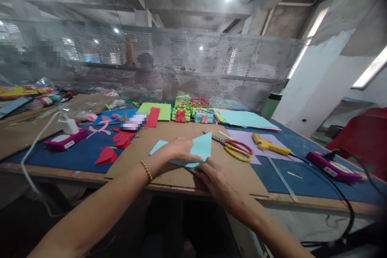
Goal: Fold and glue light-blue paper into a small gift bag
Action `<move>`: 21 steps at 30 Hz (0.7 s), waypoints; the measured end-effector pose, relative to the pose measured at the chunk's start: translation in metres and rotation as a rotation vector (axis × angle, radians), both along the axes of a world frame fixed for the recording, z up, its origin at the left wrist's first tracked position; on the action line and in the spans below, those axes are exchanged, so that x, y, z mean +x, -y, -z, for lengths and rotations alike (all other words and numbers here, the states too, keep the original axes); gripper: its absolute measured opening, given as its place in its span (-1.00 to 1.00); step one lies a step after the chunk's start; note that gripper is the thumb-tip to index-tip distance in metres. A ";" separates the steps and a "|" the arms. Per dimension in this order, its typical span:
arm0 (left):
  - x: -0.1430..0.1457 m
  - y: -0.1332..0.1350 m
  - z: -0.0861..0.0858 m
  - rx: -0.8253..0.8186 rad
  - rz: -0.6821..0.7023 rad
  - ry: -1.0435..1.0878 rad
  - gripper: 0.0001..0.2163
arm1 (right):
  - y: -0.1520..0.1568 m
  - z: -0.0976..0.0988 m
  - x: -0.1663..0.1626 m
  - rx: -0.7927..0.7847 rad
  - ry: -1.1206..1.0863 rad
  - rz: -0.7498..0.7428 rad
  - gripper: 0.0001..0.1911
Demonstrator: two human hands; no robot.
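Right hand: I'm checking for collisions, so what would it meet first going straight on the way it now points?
The right hand would most likely meet the light blue paper right in front of it, then the left hand resting on that paper; depth there is hard to judge.

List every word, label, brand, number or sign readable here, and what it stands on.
None can be read.
Yellow packet, far left: any print too blurred.
Glue gun: any marking too small.
Purple socket blocks, left and right: any lettering too small.
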State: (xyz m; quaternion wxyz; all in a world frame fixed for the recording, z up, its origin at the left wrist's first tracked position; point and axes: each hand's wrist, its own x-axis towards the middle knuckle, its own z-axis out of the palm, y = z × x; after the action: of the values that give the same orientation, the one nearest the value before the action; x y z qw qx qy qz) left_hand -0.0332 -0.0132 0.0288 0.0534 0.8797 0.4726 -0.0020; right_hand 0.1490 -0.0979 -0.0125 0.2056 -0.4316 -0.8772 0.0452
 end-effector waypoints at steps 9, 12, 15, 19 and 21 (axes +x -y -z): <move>-0.001 -0.004 0.003 -0.012 -0.004 0.064 -0.33 | 0.009 -0.002 0.000 -0.007 -0.007 -0.029 -0.77; -0.013 0.001 0.002 -0.035 0.001 0.107 -0.51 | 0.006 -0.001 -0.001 0.031 0.028 -0.017 -0.77; -0.039 0.010 0.004 -0.026 0.011 0.151 -0.66 | 0.004 0.001 -0.002 0.079 0.062 -0.018 -0.77; -0.078 0.021 0.014 0.095 -0.041 0.210 -0.61 | 0.004 0.001 -0.004 0.109 0.121 0.019 -0.73; -0.087 0.024 0.018 0.124 -0.067 0.216 -0.55 | 0.004 0.000 -0.005 0.110 0.135 0.028 -0.74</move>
State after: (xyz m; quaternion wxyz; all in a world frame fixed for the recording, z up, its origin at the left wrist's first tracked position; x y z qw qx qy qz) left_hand -0.1205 -0.0377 0.0107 0.0496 0.8601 0.4925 0.1237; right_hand 0.1442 -0.1019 -0.0124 0.1703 -0.4340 -0.8840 -0.0352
